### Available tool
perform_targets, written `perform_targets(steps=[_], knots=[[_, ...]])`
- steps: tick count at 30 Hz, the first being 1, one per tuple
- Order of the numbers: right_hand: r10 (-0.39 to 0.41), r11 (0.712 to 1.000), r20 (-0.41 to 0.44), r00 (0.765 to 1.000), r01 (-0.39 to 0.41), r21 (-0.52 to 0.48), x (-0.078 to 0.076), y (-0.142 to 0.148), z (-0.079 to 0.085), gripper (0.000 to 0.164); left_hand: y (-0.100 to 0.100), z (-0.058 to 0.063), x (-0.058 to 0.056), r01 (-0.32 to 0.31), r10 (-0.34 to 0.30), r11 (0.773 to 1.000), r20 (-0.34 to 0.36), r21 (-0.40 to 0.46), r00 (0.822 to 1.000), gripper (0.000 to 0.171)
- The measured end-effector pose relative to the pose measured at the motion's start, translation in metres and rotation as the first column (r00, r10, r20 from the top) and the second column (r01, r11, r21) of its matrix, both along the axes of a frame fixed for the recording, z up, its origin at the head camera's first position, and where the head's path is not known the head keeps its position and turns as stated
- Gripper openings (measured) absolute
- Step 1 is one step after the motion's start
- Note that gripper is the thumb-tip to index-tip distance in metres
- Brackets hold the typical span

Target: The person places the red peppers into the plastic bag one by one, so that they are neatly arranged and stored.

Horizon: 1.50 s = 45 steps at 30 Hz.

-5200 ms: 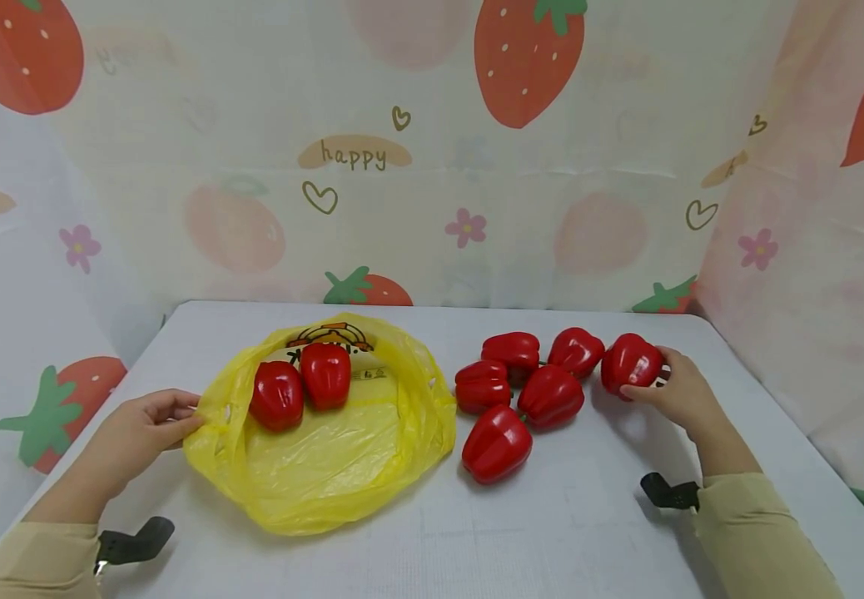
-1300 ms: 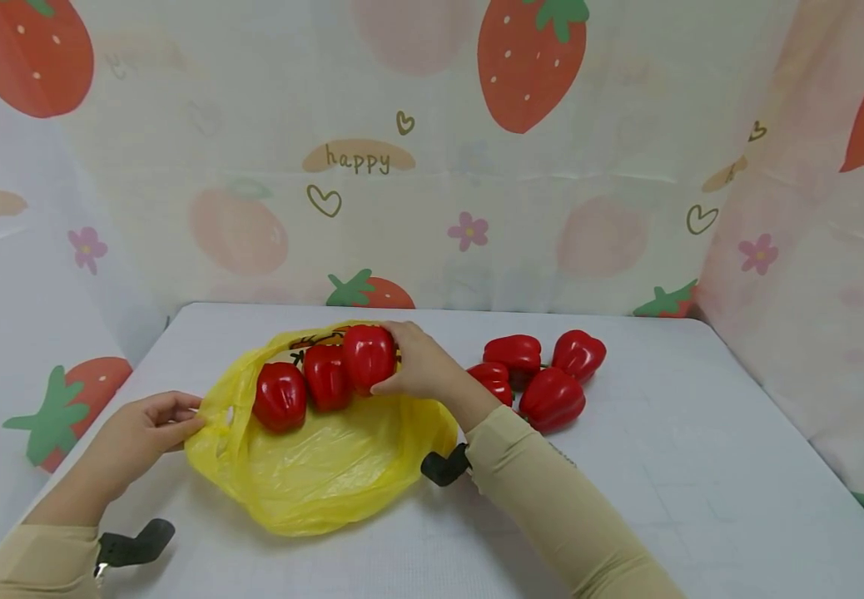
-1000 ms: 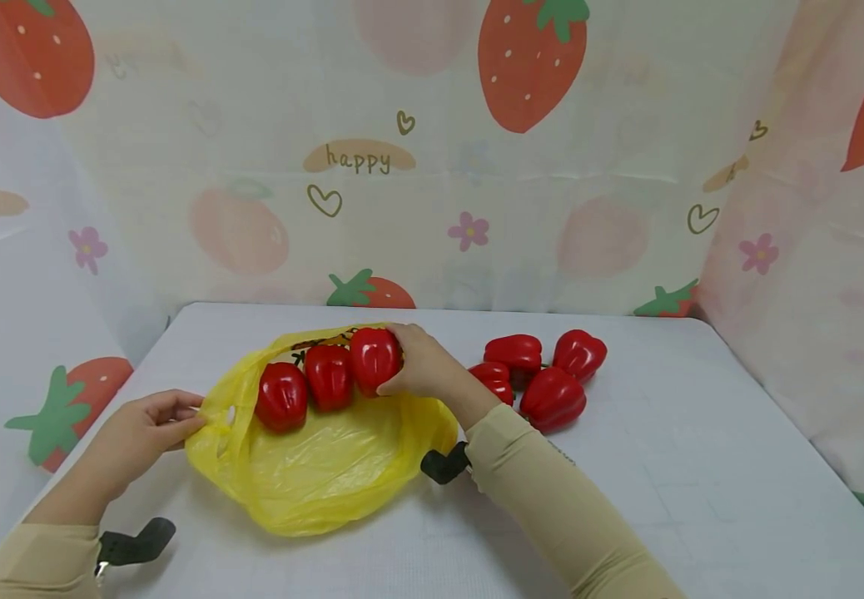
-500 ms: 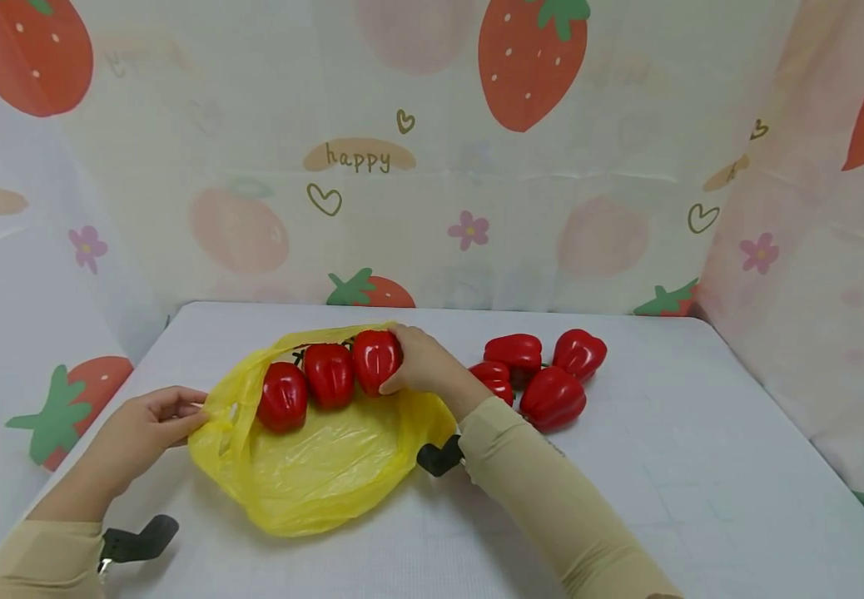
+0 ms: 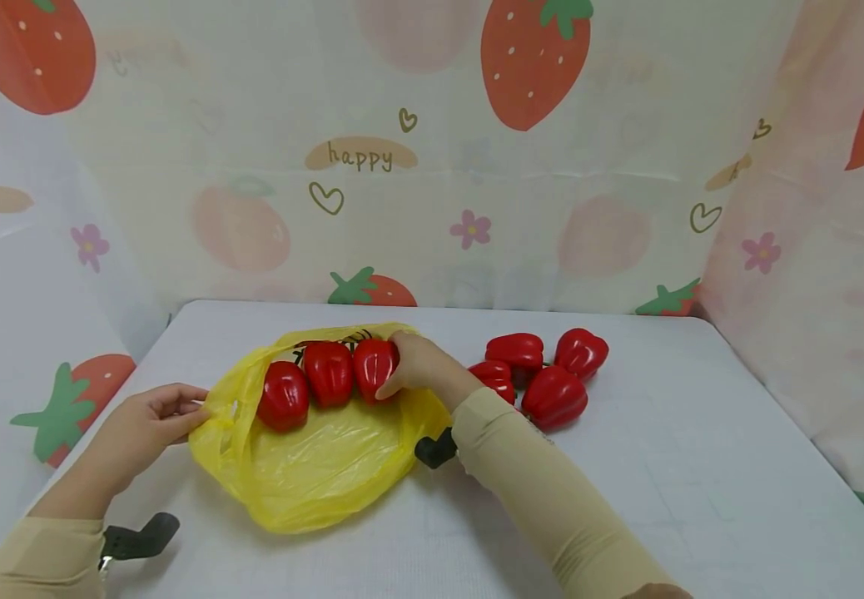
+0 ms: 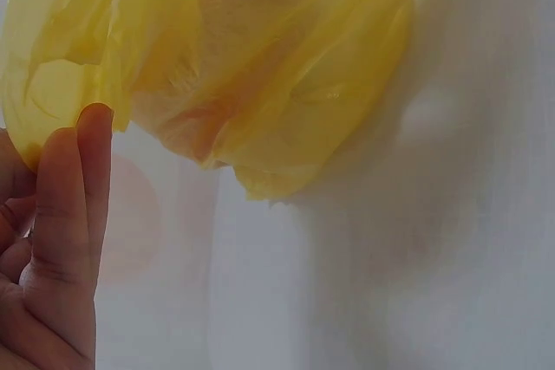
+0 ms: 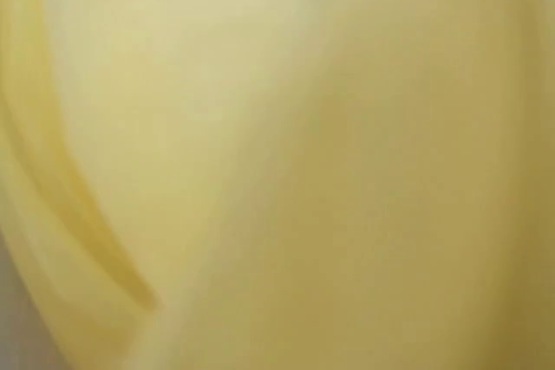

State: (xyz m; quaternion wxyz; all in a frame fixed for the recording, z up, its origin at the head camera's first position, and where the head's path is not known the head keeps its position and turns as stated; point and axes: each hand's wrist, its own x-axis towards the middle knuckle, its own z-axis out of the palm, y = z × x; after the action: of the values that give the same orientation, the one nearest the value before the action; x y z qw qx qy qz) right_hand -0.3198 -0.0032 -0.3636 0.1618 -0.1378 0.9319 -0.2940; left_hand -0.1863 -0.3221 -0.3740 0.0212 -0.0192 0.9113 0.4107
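A yellow plastic bag (image 5: 320, 474) lies on the left half of the table with its mouth spread wide. Between thumb and fingers, my left hand (image 5: 136, 428) pinches the bag's left rim; the left wrist view shows those fingertips at the thin film (image 6: 286, 84). Inside the bag, my right hand (image 5: 426, 366) grips a glossy red bell pepper (image 5: 374, 366), thumb across its front and fingers hidden behind. Left of it, two more bell peppers stand in the bag, one in the middle (image 5: 328, 374) and one leftmost (image 5: 284, 398). Blurred yellow film (image 7: 347, 171) fills the right wrist view.
Several red bell peppers (image 5: 554, 398) lie clustered on the white table (image 5: 702, 466) right of the bag, partly covered by the right sleeve (image 5: 537, 491). A patterned cloth backdrop (image 5: 432, 208) rises behind and beside the table. Dark wrist mounts (image 5: 140, 537) stick out from the sleeves.
My right hand has carried a bell pepper from the table's right side into the bag, and lowers it slightly in the latest frames. My left hand keeps its pinch on the rim.
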Motion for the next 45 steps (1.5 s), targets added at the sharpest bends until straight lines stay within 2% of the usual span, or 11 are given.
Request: perform_targets(steps=[11, 17, 26, 31, 35, 45], knots=[[0.026, 0.996, 0.069, 0.997, -0.032, 0.083, -0.002, 0.0, 0.009, 0.076, 0.001, 0.001, 0.0, 0.005, -0.005, 1.0, 0.016, -0.001, 1.0, 0.051], [0.076, 0.986, 0.059, 0.995, -0.084, 0.146, -0.004, 0.002, 0.011, 0.078, 0.0, 0.0, 0.0, 0.009, -0.009, 1.0, 0.011, 0.006, 1.0, 0.05], [0.14, 0.981, 0.042, 0.989, -0.144, 0.132, -0.007, 0.012, 0.013, 0.081, -0.001, -0.001, 0.0, 0.007, -0.007, 1.0, 0.017, 0.004, 1.0, 0.053], [0.131, 0.987, 0.065, 0.989, -0.136, 0.086, -0.006, 0.015, 0.015, 0.08, 0.0, 0.0, 0.001, 0.005, -0.005, 1.0, 0.02, 0.004, 1.0, 0.053], [0.122, 0.988, 0.077, 0.99, -0.129, 0.09, -0.004, 0.012, 0.012, 0.082, 0.001, -0.001, 0.001, 0.003, -0.004, 1.0, 0.016, 0.006, 1.0, 0.051], [0.107, 0.985, 0.003, 0.994, -0.106, 0.137, -0.002, 0.006, 0.007, 0.076, 0.0, -0.001, 0.001, 0.013, -0.013, 1.0, 0.008, 0.002, 1.0, 0.05]])
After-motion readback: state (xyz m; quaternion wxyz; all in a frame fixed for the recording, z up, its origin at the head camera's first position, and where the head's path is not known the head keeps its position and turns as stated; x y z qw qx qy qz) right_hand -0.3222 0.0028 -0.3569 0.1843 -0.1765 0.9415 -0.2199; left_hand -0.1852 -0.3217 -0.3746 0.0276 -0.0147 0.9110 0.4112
